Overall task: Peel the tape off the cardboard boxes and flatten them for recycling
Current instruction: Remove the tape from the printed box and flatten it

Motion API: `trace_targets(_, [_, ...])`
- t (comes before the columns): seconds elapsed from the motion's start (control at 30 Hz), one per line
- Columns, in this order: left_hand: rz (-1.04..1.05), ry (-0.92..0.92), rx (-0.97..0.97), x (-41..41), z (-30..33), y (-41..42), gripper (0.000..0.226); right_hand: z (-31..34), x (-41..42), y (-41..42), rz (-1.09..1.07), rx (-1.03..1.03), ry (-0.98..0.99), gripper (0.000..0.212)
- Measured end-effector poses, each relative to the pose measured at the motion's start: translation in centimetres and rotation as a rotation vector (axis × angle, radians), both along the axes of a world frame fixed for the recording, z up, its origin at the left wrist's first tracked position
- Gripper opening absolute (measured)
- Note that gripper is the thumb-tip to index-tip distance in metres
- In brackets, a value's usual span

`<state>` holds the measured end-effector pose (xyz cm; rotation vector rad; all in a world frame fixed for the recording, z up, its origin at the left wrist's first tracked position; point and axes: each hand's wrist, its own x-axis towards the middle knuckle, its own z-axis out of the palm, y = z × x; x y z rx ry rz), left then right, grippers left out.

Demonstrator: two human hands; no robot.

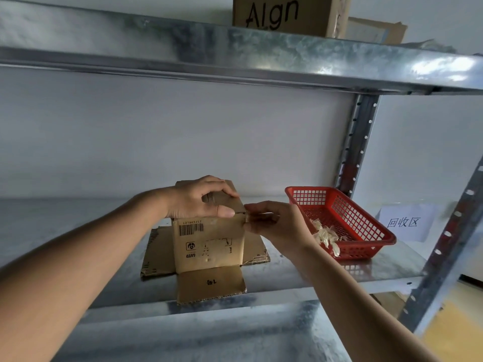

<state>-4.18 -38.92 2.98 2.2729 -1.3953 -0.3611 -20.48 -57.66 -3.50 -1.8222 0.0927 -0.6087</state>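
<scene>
The small brown cardboard box [209, 246] stands on the galvanised metal shelf [326, 273], flaps splayed. Our left hand [198, 198] grips its top edge; our right hand [271, 222] pinches clear tape [257, 216] at its corner, beside the red plastic basket [360, 215].

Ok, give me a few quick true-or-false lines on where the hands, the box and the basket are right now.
1. The left hand grips the top of the cardboard box. True.
2. The right hand rests inside the red basket. False: it pinches clear tape at the box's upper right edge.
3. The basket holds crumpled tape strips. True.
4. The basket sits left of the box. False: it sits to the right.
5. The box's bottom flaps are already splayed out on the shelf. True.
6. The upper shelf holds nothing. False: a printed carton stands there.
</scene>
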Motion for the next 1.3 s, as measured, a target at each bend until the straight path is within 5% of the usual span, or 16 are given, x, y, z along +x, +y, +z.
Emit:
trace_targets(0.1, [-0.008,-0.036,-0.014,0.0,-0.3,0.1,0.07,0.1,0.3,0.0,-0.066,-0.055,-0.002,0.036])
trace_targets(0.33, [0.038,-0.034,-0.086,-0.3,-0.5,-0.5,0.061,1.1,-0.7,0.0,-0.267,-0.344,0.122,0.001])
trace_targets(0.83, [0.055,-0.052,-0.084,-1.6,-0.6,-5.7,0.069,1.5,-3.2,-2.5,-0.41,-0.645,0.147,0.021])
trace_targets(1.0, [0.126,-0.132,-0.098,-1.9,-0.3,-6.5,0.055,2.3,-4.8,-2.9,-0.389,-0.747,0.111,0.029])
trace_targets(1.3, [0.193,-0.129,-0.044,-1.7,-0.3,-8.6,0.065,3.4,-6.6,-8.4,-0.506,-0.786,0.107,0.012])
